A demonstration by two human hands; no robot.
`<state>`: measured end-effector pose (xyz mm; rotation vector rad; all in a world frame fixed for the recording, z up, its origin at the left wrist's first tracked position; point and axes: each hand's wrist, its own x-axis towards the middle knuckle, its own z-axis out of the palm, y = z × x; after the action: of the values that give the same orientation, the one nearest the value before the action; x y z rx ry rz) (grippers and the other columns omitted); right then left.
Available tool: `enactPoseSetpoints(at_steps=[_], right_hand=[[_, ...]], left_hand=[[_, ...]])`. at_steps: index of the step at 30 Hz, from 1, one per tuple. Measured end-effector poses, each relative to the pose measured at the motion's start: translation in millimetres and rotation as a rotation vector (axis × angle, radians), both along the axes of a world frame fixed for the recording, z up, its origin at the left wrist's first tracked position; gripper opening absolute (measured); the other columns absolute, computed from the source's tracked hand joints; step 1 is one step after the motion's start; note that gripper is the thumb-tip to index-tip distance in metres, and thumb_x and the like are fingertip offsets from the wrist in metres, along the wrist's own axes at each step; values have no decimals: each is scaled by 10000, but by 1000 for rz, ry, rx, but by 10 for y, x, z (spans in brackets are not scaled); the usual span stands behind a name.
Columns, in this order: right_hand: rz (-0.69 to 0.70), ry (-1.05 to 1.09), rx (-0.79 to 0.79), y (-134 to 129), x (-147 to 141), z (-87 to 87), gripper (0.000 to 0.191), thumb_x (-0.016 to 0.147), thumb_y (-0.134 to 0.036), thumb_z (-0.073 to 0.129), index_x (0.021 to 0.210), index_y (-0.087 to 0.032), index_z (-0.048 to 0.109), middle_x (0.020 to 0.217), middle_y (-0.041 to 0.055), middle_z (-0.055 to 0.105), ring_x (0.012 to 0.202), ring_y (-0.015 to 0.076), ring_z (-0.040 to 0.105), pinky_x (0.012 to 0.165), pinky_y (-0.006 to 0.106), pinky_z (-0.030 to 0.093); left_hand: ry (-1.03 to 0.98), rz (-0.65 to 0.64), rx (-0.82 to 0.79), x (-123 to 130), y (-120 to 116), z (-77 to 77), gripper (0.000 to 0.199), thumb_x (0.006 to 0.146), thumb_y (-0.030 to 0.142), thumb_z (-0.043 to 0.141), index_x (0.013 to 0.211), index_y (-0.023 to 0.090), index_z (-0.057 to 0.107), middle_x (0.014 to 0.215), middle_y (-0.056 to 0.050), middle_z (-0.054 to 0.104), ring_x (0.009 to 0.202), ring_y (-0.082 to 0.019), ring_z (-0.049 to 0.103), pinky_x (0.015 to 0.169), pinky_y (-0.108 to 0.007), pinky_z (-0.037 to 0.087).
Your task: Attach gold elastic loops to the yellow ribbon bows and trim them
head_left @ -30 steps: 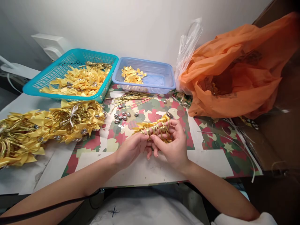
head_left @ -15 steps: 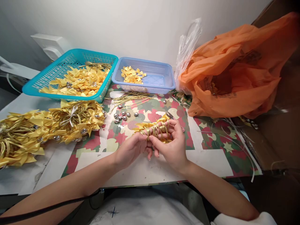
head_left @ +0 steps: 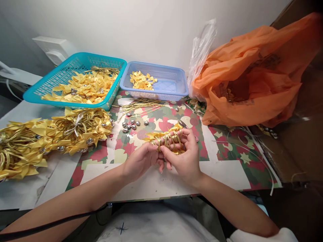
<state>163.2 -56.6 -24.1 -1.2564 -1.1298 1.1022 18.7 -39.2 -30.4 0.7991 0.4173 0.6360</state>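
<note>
Between my two hands, just above the patterned table cover, is a bunch of yellow ribbon bows with gold cord loops [head_left: 167,138]. My left hand [head_left: 143,158] is closed on the left end of the loops, thumb on top. From the right, my right hand [head_left: 185,153] grips the same bunch, its fingers passing through or behind the loops and its thumb pressing near the left fingertips. The yellow ribbon shows along the far side of the cords; its underside is hidden by my fingers. Several silver bells [head_left: 133,124] lie loose beyond my left hand.
Tied bundles of yellow bows [head_left: 75,126] lie at left. Behind them stand a teal basket [head_left: 118,80] of bows and a blue basket [head_left: 174,72] with small yellow bows. Gold cords [head_left: 141,106] lie in front. An orange plastic bag [head_left: 267,107] fills the right. Scissors-like dark tips [head_left: 183,124] show beyond my right hand.
</note>
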Motion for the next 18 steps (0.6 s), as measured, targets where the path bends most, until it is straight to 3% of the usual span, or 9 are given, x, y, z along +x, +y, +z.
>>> enactPoseSetpoints(at_steps=[8,18], right_hand=[[-89,-138,48,4,-8,-22,434,653,-153,725,954,-265,433,800,-54,581,489,78,585,309,136,417],[-92,-169,72,2,-4,-12,418,660,-155,722,952,-265,444,815,-53,584,511,81,608,353,153,454]], left_hand=[[-75,1,-18,12,-16,11,338,860,345,416,849,134,679,725,-86,664,738,-235,636,643,-322,447],[-82,-21,7,14,-8,35,520,868,421,353,1170,92,619,978,-155,700,821,-273,647,661,-342,446]])
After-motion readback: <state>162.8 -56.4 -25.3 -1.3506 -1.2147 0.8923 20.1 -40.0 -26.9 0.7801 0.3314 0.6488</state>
